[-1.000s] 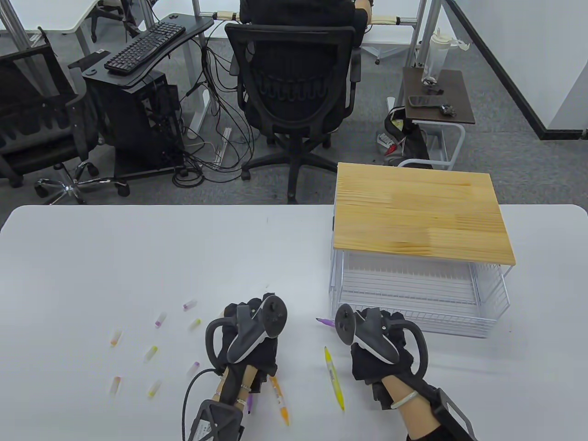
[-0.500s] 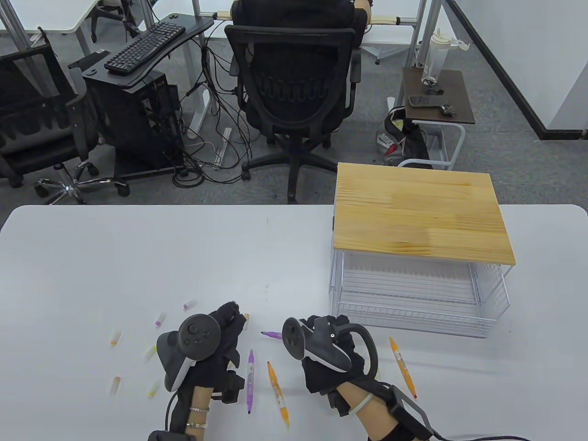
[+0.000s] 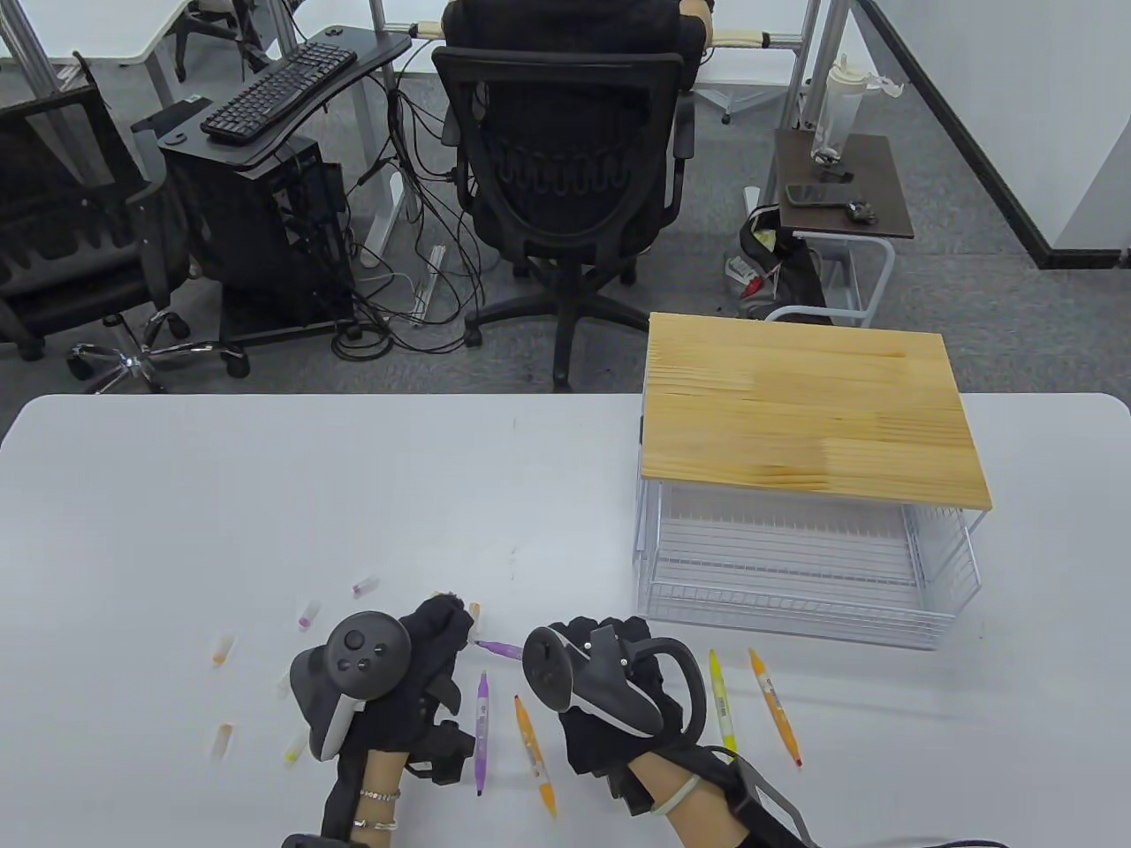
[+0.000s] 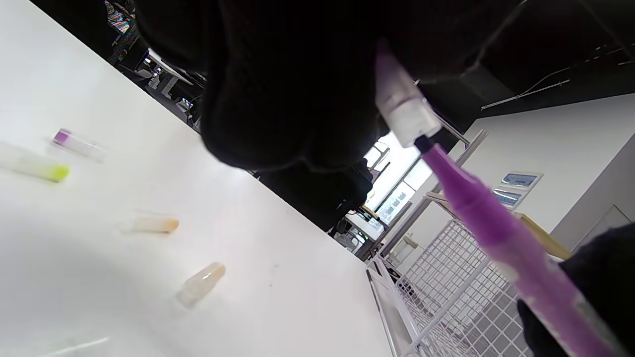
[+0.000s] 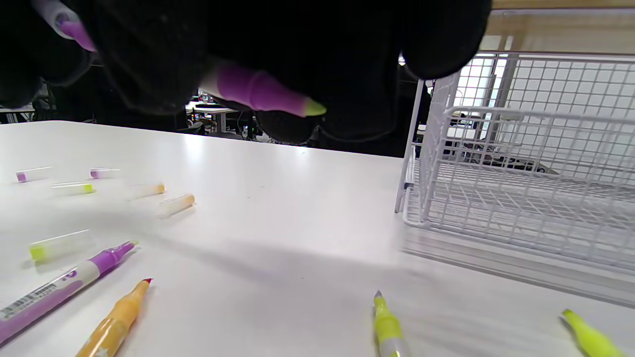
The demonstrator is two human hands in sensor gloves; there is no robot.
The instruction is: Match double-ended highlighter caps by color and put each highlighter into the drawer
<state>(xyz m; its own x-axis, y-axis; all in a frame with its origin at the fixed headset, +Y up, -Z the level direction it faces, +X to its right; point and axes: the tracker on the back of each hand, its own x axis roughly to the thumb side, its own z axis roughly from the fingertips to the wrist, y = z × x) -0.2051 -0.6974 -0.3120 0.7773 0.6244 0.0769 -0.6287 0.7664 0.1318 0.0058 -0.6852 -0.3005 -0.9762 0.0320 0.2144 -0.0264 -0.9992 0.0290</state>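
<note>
the white counter [image 3: 265, 495] carries a wire drawer [image 3: 795, 574] at the right, under a wooden top [image 3: 795, 415]. four highlighters lie on the counter: one purple [image 3: 482, 720], two orange [image 3: 533, 751] [image 3: 775, 707], one yellow [image 3: 721, 702]. a fifth, the purple highlighter [image 3: 499, 649], is pinched in the right hand [image 3: 610, 698], its long axis level and its tip aimed left at the left hand [image 3: 398, 680]. that hand's grip pinches a clear cap [image 4: 404, 111], tinted purple, just off the tip. seven loose caps [image 3: 221, 649] show at the left; more may sit under the hands.
</note>
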